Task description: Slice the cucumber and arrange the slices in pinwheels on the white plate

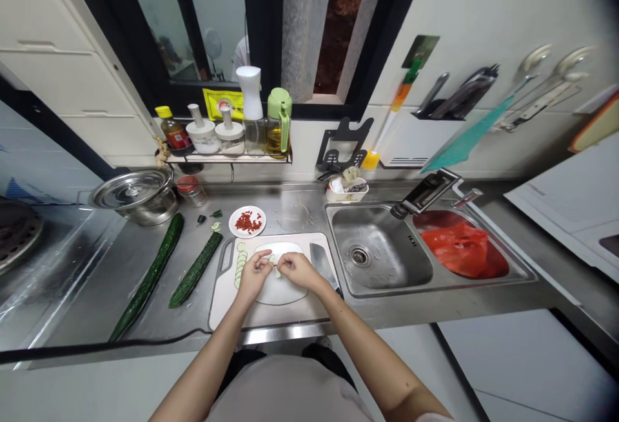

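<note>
My left hand (255, 272) and my right hand (297, 268) meet over a white plate (280, 292) that lies on a pale cutting board (227, 299). Both pinch small pale cucumber slices (276, 261) between the fingertips, fingers closed. A row of cut cucumber slices (240, 261) lies on the board just left of my left hand. A cleaver (322, 266) rests on the board's right side, close to my right wrist.
Two long cucumber pieces (196, 268) (147, 277) lie on the steel counter at left. A small plate of chopped red chili (247, 221) sits behind the board. A sink (382, 251) with a red bag (459, 249) is at right, a steel pot (135, 193) and condiment shelf (227, 158) behind.
</note>
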The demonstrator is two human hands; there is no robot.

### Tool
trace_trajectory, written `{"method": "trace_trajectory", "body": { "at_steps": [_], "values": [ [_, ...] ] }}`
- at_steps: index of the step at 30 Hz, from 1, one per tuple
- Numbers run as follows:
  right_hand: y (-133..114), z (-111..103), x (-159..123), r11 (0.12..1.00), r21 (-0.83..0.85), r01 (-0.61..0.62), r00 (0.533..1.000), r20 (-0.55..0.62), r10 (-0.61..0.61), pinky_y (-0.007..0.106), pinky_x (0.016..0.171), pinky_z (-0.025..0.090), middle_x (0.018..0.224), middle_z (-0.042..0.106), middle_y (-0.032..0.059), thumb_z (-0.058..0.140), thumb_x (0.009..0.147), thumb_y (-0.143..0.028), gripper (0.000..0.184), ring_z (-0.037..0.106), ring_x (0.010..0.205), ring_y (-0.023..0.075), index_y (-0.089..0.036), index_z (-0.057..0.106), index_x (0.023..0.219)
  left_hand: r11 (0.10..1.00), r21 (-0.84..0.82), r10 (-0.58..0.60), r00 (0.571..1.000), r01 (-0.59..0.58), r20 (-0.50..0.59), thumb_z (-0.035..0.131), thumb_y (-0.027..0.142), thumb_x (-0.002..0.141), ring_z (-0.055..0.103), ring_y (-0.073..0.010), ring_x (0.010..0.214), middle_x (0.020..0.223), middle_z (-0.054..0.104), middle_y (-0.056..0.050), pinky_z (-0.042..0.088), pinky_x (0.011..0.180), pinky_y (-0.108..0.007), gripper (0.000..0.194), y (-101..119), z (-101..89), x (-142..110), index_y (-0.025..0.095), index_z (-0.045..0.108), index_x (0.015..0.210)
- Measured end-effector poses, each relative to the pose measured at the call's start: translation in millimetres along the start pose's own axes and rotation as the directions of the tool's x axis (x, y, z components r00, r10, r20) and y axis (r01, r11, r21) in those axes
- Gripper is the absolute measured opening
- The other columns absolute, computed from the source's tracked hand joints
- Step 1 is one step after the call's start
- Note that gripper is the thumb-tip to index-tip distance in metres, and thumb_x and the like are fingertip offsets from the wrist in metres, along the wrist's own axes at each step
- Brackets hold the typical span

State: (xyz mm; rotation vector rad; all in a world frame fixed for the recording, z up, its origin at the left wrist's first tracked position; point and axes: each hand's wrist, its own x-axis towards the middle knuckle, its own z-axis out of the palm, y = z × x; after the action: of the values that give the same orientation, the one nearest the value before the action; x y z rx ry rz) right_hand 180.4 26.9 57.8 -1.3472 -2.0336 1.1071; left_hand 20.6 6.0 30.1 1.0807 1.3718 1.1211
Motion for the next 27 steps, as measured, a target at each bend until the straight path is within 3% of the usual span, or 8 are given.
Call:
{"method": "trace_trajectory", "body": {
  "at_steps": [5,11,18,23,27],
  "values": [
    [18.9,8.1,8.2,0.948,-0.309,-0.082,0.993,0.058,0.105,0.021,0.064,0.034,0.076,0.068,0.0017,0.052,0.080,-0.018,0.017,0.057,0.072,0.0136,-0.018,0.068,0.074,0.960,0.281,0.000,1.000,0.001,-0.003,0.062,0.028,0.070,0.053,-0.0121,0.061,0.066,0.061,0.003,0.042,0.068,-0.025,0.039,-29.4,7.1,18.7,0.018,0.064,0.108],
    [27.7,15.3,24.0,0.817,-0.564,-0.116,0.988,0.016,0.151,0.027,0.075,0.035,0.090,0.070,0.0076,0.047,0.089,-0.024,0.022,0.059,0.089,0.0198,-0.018,0.068,0.086,0.797,0.604,0.029,0.999,-0.033,0.017,0.055,0.021,0.076,0.061,-0.0176,0.074,0.077,0.069,-0.001,0.040,0.074,-0.029,0.037,-29.1,15.2,41.0,0.023,0.064,0.111],
    [33.1,26.8,28.4,0.766,-0.625,-0.151,0.985,-0.031,0.169,0.031,0.082,0.032,0.101,0.067,0.0112,0.046,0.093,-0.027,0.022,0.056,0.097,0.0228,-0.016,0.063,0.102,0.592,0.804,0.066,0.998,-0.058,0.024,0.052,0.022,0.081,0.058,-0.0277,0.099,0.089,0.070,-0.007,0.032,0.087,-0.038,0.035,-26.8,22.9,44.4,0.024,0.064,0.114],
    [38.0,35.6,18.3,0.760,-0.633,-0.149,0.988,-0.061,0.143,0.032,0.083,0.031,0.103,0.066,0.0108,0.040,0.096,-0.026,0.026,0.054,0.099,0.0225,-0.018,0.062,0.107,0.542,0.838,0.106,0.994,-0.059,0.001,0.052,0.029,0.085,0.052,-0.0302,0.104,0.105,0.066,-0.011,0.028,0.089,-0.041,0.032,-26.3,21.3,38.0,0.023,0.065,0.113],
    [41.1,44.5,9.8,0.749,-0.643,-0.156,0.987,-0.065,0.150,0.033,0.083,0.030,0.102,0.067,0.0106,0.037,0.098,-0.030,0.031,0.054,0.098,0.0223,-0.020,0.063,0.112,0.497,0.865,0.121,0.993,-0.067,0.007,0.050,0.033,0.088,0.050,-0.0300,0.103,0.105,0.065,-0.012,0.028,0.088,-0.042,0.027,-29.4,18.8,35.3,0.023,0.068,0.106]
  ]
}}
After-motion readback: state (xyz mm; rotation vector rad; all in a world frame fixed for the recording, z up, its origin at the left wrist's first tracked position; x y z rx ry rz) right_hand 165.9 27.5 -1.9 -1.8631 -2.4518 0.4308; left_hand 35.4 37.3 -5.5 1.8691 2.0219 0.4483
